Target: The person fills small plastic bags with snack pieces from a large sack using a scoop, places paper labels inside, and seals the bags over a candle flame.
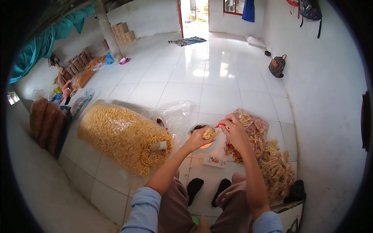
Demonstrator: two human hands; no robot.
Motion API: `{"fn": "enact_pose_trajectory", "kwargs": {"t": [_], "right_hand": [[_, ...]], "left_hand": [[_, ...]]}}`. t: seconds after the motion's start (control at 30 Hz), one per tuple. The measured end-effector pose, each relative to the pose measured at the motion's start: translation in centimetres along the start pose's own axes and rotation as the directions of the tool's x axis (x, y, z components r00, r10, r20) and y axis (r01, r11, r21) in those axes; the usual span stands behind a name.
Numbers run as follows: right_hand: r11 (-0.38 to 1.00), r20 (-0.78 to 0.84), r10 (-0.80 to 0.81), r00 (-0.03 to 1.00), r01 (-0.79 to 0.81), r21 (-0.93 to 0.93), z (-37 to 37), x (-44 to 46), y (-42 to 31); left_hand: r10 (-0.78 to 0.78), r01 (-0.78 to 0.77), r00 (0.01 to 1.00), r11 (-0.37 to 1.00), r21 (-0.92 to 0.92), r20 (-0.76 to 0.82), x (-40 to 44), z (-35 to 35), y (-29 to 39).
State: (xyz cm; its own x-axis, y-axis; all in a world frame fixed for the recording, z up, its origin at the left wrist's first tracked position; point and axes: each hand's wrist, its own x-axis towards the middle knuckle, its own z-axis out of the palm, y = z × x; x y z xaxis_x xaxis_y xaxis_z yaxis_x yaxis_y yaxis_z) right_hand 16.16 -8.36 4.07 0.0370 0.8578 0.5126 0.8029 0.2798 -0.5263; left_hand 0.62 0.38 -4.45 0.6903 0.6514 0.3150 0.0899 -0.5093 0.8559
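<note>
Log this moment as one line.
left hand: holding yellow pieces | right hand: pinching small red item | large clear bag: lying at left | red-and-yellow packets: piled at right

- The left hand (198, 139) is palm inward, its fingers curled in a hold.
- The right hand (234, 132) sits close beside the left fingers, thumb and forefinger pinched together.
- The left forearm (171, 167) slants up toward its fingers.
- The right forearm (254, 173) rises more steeply, below its fingers.
- Both elbows are bent.
</note>
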Motion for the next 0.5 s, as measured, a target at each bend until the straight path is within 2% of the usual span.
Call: {"fn": "enact_pose_trajectory", "kwargs": {"t": [0.13, 0.33, 0.47, 0.5], "right_hand": [[0.999, 0.089, 0.034, 0.995, -0.035, 0.006, 0.8, -0.2, 0.1], [0.997, -0.01, -0.068, 0.998, 0.068, -0.026, 1.0, 0.0, -0.2], [0.994, -0.009, -0.089, 0.996, 0.089, -0.061, 1.0, 0.0, -0.4], [0.993, 0.044, -0.096, 0.994, 0.099, -0.059, 1.0, 0.0, -0.4]], "left_hand": [[0.014, -0.015, 1.0, 0.997, 0.069, 0.027, -0.4, -0.2, -0.3], [-0.004, 0.005, 1.0, 1.0, -0.028, 0.007, -0.6, 0.0, -1.0], [-0.006, 0.01, 0.998, 0.998, -0.063, 0.061, -0.6, 0.1, -0.2], [-0.002, 0.008, 0.997, 0.997, -0.08, 0.073, -0.7, 0.2, -0.3]]}}
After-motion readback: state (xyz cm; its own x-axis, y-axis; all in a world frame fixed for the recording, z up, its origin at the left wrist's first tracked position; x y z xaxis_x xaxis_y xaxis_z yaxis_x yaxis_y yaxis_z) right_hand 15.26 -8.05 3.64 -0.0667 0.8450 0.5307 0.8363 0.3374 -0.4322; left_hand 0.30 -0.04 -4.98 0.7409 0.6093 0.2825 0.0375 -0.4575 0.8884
